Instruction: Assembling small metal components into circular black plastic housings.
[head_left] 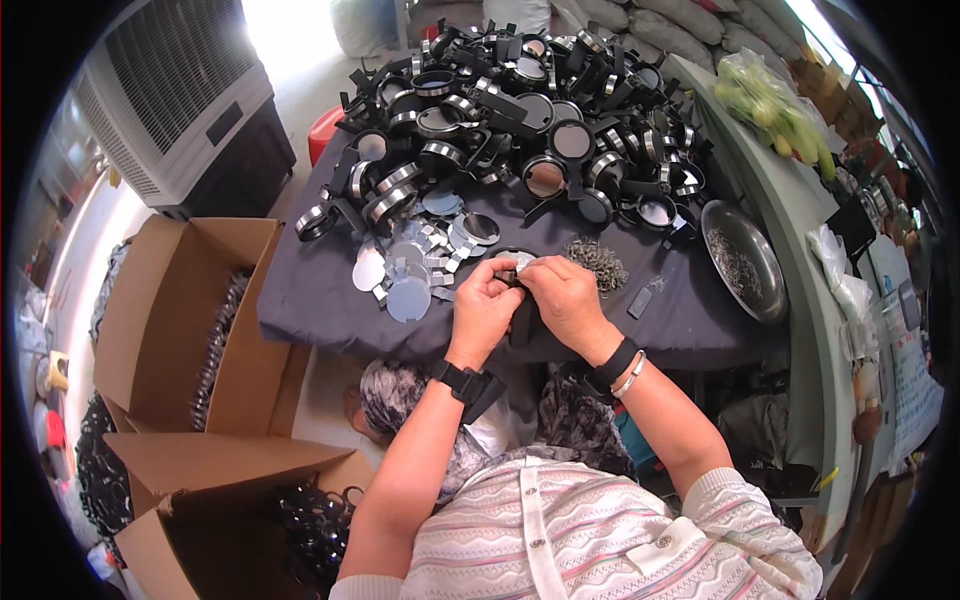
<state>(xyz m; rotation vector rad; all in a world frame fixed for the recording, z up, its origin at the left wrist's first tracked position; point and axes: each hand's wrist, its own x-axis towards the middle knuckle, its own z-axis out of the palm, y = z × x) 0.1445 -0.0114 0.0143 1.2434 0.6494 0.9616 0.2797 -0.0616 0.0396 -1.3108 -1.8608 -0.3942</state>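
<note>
While both hands [527,300] pinch a mostly hidden black magnifier frame [521,318], lens barely visible.

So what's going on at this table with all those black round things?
A person sits at a table covered in dark cloth. Both hands, left hand and right hand, are pressed together on one small black handled piece with a round disc at its top. Beyond lies a big pile of black ring-framed parts, loose silvery discs, a small heap of metal bits and a metal bowl.
</note>
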